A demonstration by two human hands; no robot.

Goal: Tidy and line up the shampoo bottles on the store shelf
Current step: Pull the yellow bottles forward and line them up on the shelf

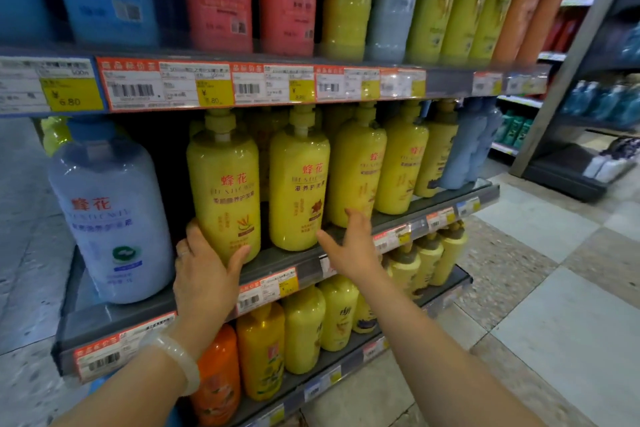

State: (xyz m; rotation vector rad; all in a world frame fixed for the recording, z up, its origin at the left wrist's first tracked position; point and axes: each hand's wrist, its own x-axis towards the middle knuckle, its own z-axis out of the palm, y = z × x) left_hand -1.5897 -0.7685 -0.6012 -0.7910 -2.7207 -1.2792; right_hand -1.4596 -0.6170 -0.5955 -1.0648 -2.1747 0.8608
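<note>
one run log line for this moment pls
left hand gripping base of first yellow bottle | right hand open, near second yellow bottle | middle shelf

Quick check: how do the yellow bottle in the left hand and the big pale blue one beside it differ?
The yellow bottle is slimmer; the pale blue bottle is clearly wider. The left hand grips the yellow one's base; the blue one stands untouched. The yellow one stands further back on the shelf. Both are upright pump bottles with red brand lettering.
</note>
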